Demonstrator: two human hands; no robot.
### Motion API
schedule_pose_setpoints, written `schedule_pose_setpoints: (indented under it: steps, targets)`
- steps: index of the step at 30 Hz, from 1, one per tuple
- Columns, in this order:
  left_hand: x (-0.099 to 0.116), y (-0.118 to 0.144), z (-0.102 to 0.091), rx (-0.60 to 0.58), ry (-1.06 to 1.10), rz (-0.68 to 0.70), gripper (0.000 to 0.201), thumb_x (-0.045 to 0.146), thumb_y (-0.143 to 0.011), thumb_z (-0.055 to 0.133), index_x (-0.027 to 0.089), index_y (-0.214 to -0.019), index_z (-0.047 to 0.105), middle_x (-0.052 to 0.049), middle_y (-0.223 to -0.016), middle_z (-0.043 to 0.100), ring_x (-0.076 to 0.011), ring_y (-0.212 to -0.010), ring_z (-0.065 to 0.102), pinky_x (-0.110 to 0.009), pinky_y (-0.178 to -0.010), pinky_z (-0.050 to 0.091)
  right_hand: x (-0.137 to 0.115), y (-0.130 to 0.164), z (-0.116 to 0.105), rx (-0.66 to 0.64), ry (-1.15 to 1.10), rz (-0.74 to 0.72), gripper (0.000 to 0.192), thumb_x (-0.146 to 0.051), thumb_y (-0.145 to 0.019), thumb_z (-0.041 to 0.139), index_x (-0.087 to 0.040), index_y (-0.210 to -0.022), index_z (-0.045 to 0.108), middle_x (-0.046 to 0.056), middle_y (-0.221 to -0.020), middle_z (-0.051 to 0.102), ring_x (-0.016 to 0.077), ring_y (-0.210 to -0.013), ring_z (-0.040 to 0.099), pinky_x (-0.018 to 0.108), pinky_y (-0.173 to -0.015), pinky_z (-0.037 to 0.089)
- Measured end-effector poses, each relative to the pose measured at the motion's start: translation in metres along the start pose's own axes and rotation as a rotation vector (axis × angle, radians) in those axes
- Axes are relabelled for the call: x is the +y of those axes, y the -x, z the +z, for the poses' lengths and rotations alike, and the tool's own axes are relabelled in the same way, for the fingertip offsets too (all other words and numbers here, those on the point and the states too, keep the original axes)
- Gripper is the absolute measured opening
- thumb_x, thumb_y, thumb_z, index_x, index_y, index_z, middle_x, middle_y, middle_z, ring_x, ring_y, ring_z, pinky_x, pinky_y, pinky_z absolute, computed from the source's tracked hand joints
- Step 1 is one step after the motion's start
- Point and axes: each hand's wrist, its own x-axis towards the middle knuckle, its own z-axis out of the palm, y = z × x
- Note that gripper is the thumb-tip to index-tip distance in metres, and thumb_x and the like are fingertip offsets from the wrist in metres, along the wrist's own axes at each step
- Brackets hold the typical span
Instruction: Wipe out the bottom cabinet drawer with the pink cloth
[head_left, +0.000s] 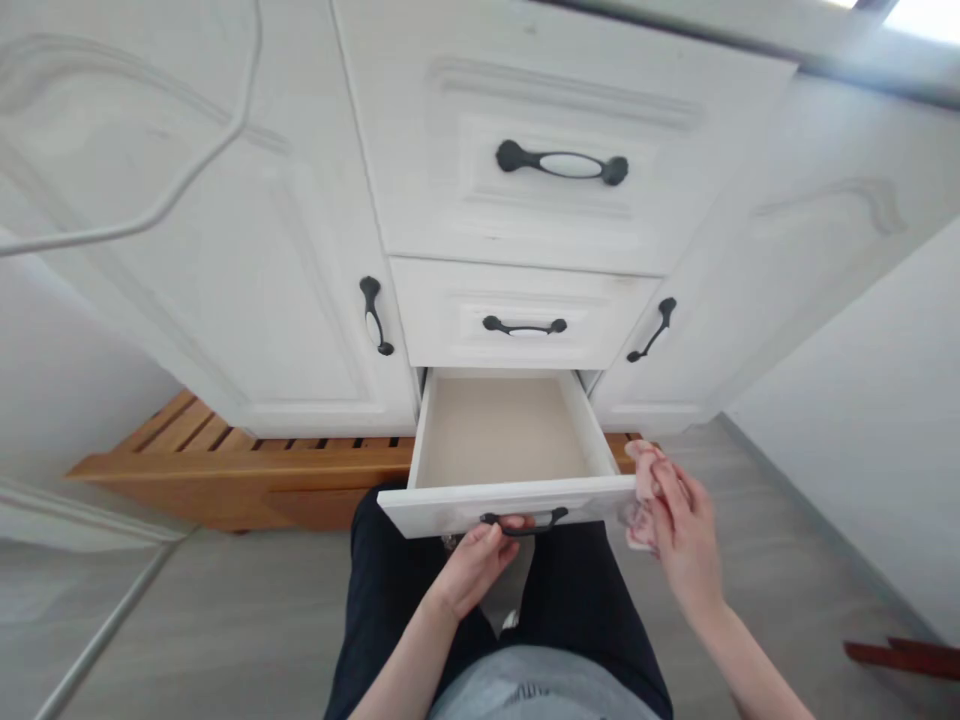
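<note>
The lowest drawer (501,440) of a white cabinet (225,300) is seen pulled out, and its inside is bare and beige. The left hand (480,560) is placed under the front panel of the drawer, with the fingers (514,522) curled around the dark handle (525,522) at the middle of the panel, so it is closed on this handle. The right hand (684,535) is held at the right front corner of the drawer, and a pink cloth (643,490) is gripped in it; the cloth is pressed against the right end of the front panel, touching it. Above the open drawer two closed drawers are seen, a small one (521,312) and a bigger one (555,140), each with a dark handle. On both sides a cabinet door is closed, the left door handle (374,315) and the right door handle (654,328) standing near the drawers. A wooden slatted platform (225,460) is lying under the cabinet, by the left side of the open drawer. The dark trousers (570,590) of the person are visible under the drawer, above the grey floor (225,620).
</note>
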Motion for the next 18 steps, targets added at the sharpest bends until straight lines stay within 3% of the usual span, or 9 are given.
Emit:
schedule_pose_setpoints:
  steps: [3, 6, 12, 16, 18]
  targets:
    - [0.004, -0.011, -0.001, 0.04, -0.023, 0.029, 0.035, 0.043, -0.084, 0.085, 0.017, -0.106, 0.082, -0.012, -0.124, 0.078, -0.0213, -0.119, 0.065, -0.026, -0.097, 0.049, 0.014, -0.01, 0.01, 0.052, 0.074, -0.048, 0.051, -0.048, -0.105, 0.041, -0.026, -0.149, 0.054, 0.014, -0.149, 0.049, 0.0311, -0.134, 0.051, 0.054, -0.12, 0.037]
    - [0.013, -0.028, -0.001, 0.097, -0.03, 0.074, 0.037, 0.047, -0.084, 0.085, 0.019, -0.108, 0.082, -0.012, -0.125, 0.077, -0.0212, -0.118, 0.066, -0.026, -0.094, 0.049, 0.011, -0.026, 0.026, 0.067, 0.068, -0.065, 0.054, -0.051, -0.104, 0.041, -0.025, -0.15, 0.054, 0.015, -0.146, 0.05, 0.0321, -0.134, 0.051, 0.053, -0.119, 0.039]
    - [0.039, -0.076, 0.006, 0.192, -0.031, 0.164, 0.033, 0.047, -0.083, 0.085, 0.019, -0.101, 0.082, -0.009, -0.116, 0.079, -0.0144, -0.1, 0.067, -0.021, -0.084, 0.05, -0.002, -0.062, 0.045, 0.141, -0.036, 0.081, 0.067, -0.061, -0.097, 0.047, -0.015, -0.144, 0.059, 0.018, -0.124, 0.059, 0.0356, -0.117, 0.056, 0.058, -0.11, 0.043]
    - [0.061, -0.108, 0.014, 0.28, -0.002, 0.188, 0.023, 0.04, -0.086, 0.084, 0.018, -0.093, 0.081, -0.007, -0.109, 0.08, -0.0136, -0.093, 0.069, -0.02, -0.076, 0.051, -0.009, -0.049, 0.056, 0.081, -0.21, 0.19, 0.063, -0.064, -0.089, 0.057, -0.019, -0.132, 0.067, 0.017, -0.128, 0.063, 0.0359, -0.122, 0.057, 0.057, -0.114, 0.041]
    - [0.072, -0.125, 0.018, 0.331, 0.014, 0.193, 0.017, 0.034, -0.091, 0.079, 0.017, -0.09, 0.079, -0.007, -0.103, 0.079, -0.0134, -0.09, 0.07, -0.019, -0.07, 0.051, -0.012, -0.033, 0.062, 0.014, -0.374, 0.34, 0.06, -0.064, -0.083, 0.066, -0.021, -0.125, 0.07, 0.014, -0.127, 0.067, 0.0348, -0.116, 0.063, 0.053, -0.105, 0.05]
